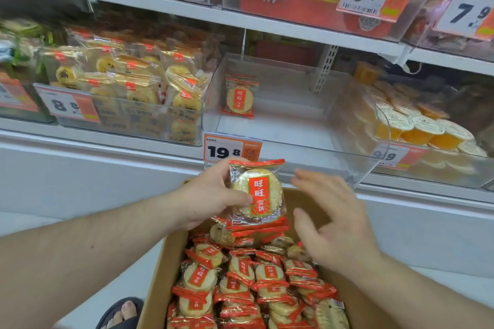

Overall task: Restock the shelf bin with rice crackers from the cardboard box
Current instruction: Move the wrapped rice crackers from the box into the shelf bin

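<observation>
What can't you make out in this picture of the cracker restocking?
Head view only:
- How many packs the left hand holds: the front cracker pack covers those behind.
- Depth of the cardboard box: packs fill it and the bottom edge cuts it off.
- Small print on the 19.8 price tag: too small.
- Right hand fingers: motion-blurred.

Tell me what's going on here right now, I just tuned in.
A person is restocking a clear shelf bin with rice cracker packets from an open cardboard box. The left hand holds a small stack of packets above the box, just below the bin's price tag. The right hand is open beside the stack, holding nothing. The bin is nearly bare: only one packet stands inside it. The box is still full of packets.
</observation>
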{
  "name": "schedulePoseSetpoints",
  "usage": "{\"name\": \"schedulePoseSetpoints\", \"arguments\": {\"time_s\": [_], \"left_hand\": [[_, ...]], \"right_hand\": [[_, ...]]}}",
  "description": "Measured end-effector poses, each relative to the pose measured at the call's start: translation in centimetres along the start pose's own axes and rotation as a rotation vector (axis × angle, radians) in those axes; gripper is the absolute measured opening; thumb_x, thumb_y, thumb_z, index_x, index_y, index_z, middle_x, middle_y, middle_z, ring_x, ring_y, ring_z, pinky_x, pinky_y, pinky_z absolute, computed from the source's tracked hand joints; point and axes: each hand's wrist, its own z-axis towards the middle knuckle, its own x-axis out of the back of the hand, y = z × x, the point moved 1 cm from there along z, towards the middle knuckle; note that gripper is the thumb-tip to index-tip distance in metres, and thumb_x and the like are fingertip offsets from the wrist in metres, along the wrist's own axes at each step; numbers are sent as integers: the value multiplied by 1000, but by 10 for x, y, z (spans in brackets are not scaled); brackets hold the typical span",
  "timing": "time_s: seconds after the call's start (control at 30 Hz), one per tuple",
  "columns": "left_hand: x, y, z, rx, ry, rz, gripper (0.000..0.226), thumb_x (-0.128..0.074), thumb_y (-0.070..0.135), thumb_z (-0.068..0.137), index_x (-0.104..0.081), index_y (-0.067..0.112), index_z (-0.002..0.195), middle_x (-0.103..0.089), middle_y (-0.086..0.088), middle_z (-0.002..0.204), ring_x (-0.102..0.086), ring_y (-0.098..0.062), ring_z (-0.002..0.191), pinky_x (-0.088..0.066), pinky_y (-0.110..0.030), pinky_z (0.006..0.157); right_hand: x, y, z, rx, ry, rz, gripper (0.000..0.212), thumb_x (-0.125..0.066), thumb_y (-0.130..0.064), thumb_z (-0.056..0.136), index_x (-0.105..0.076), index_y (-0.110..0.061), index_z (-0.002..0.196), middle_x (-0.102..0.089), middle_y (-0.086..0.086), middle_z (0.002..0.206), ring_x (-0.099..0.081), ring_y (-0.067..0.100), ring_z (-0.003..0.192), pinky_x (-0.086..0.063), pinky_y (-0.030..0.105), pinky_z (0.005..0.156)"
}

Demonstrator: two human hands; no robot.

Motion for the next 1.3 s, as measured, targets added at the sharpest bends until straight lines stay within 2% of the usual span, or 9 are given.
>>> {"name": "schedulePoseSetpoints", "arguments": {"time_s": [0.13,0.23,0.37,0.4,0.47,0.7,0.87,1.1,1.3], "left_hand": [[-2,20,-2,-108,-55,103,56,-68,-14,80,-55,28,115,-68,-14,107,-69,-28,95,-58,-48,85],[-7,30,-5,-188,-94,196,63,-71,-10,80,-54,37,118,-66,-9,110,-69,-31,94,-59,-49,81],[-8,40,-6,-310,-68,267,80,-76,0,79,-45,54,129,-59,-5,113,-48,-15,67,-57,-40,69],[-5,45,-6,-334,-14,256,78,-77,5,79,-43,54,129,-57,-3,115,-48,-14,113,-54,-37,68],[4,55,-4,-432,177,190,63,-75,19,76,-45,49,122,-59,1,106,-63,-30,77,-53,-34,68],[52,62,24,-487,790,294,34,-70,17,82,-48,27,107,-52,0,97,-50,-13,74,-48,-31,73],[54,48,43,-267,787,223,39,-72,26,82,-46,20,110,-49,6,96,-54,-18,94,-45,-30,78],[46,36,57,-45,693,159,24,-64,33,86,-49,20,100,-58,2,89,-56,-16,77,-48,-37,75],[47,35,63,-23,709,122,18,-58,15,82,-48,20,96,-52,2,80,-52,-20,70,-41,-31,59]], "right_hand": [[-4,7,18,-737,-311,442,79,-81,-43,67,-48,-26,137,-62,-11,111,-63,13,81,-56,34,80],[-10,8,23,-799,-383,729,78,-84,-45,62,-56,-14,128,-71,4,111,-69,29,99,-57,46,88],[-5,2,32,-888,-338,930,43,-79,-23,70,-64,-5,106,-72,6,82,-63,12,60,-48,20,52],[-3,1,35,-911,-334,951,41,-79,-22,70,-64,-5,104,-69,3,75,-54,9,53,-40,18,47],[4,1,45,-931,-331,975,34,-84,-21,69,-65,-8,94,-62,1,64,-43,9,48,-32,18,43],[15,23,143,-936,-201,767,18,-73,-16,83,-56,-13,79,-50,-4,51,-33,9,46,-24,23,46],[-43,66,196,-1031,-199,588,22,-77,-13,83,-63,-11,100,-61,5,75,-37,11,51,-28,22,45],[-118,93,232,-1011,-269,519,34,-78,-8,81,-58,-14,107,-63,0,81,-53,9,60,-40,19,45],[-150,115,237,-962,-177,203,57,-83,-28,77,-61,-2,122,-67,9,115,-66,28,105,-54,40,93]]}}
